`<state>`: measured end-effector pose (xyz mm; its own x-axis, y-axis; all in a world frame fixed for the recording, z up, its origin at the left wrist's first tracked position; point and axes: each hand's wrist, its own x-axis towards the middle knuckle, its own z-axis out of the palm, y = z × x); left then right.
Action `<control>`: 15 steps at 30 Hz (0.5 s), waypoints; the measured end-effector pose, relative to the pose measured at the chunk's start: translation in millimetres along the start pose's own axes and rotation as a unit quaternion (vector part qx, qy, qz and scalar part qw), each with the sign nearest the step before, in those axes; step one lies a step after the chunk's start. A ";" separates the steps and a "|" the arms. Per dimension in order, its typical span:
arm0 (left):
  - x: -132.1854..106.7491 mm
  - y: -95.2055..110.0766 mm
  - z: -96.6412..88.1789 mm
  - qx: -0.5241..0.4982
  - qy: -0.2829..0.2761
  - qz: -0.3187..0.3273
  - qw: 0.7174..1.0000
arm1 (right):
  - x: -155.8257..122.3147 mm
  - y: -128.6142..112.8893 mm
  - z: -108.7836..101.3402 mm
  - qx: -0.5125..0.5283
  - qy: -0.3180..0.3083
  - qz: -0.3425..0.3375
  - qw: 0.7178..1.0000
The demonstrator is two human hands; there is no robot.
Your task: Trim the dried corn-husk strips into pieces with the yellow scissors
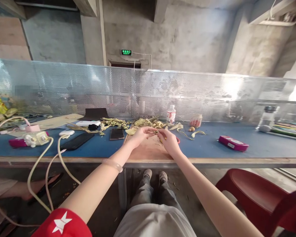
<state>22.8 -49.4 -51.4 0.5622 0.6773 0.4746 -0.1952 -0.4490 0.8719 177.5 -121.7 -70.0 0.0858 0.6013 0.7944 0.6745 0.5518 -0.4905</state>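
My left hand [140,135] and my right hand [169,141] meet over a brown board [148,152] at the near edge of the blue table [207,148]. Both pinch one small yellowish-green piece [156,132] between their fingertips. A pile of pale green husks and peelings [148,123] lies just beyond my hands. A pale bangle [112,164] sits on my left wrist.
A small white bottle [171,115], a pink case [233,143], two dark phones [116,134] [77,141], and cream cables [43,158] lie on the table. A perforated metal screen [212,95] backs it. A red stool [259,194] stands at right; another person's foot [37,187] is at left.
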 end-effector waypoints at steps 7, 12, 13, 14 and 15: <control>1.8 -1.7 -1.7 -0.057 0.008 -0.038 0.998 | -1.0 -0.3 0.2 -0.023 0.016 -0.064 0.998; 2.8 -3.5 -2.1 -0.099 0.012 -0.063 0.993 | -2.2 -0.6 -0.5 -0.026 0.002 -0.089 0.996; 2.8 -3.6 -2.6 -0.106 0.016 -0.066 0.992 | -2.1 -0.5 -0.8 -0.026 0.001 -0.089 0.996; 2.7 -3.8 -3.2 -0.111 0.020 -0.068 0.991 | -1.9 -0.4 -1.0 -0.025 0.000 -0.088 0.996; 2.8 -4.0 -3.8 -0.116 0.026 -0.069 0.991 | -1.7 -0.3 -1.1 -0.023 0.000 -0.086 0.996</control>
<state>22.1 -43.5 -53.1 0.5560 0.7539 0.3501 -0.3025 -0.2088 0.9300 178.0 -123.6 -70.8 -0.0351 0.5003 0.8651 0.7124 0.6196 -0.3294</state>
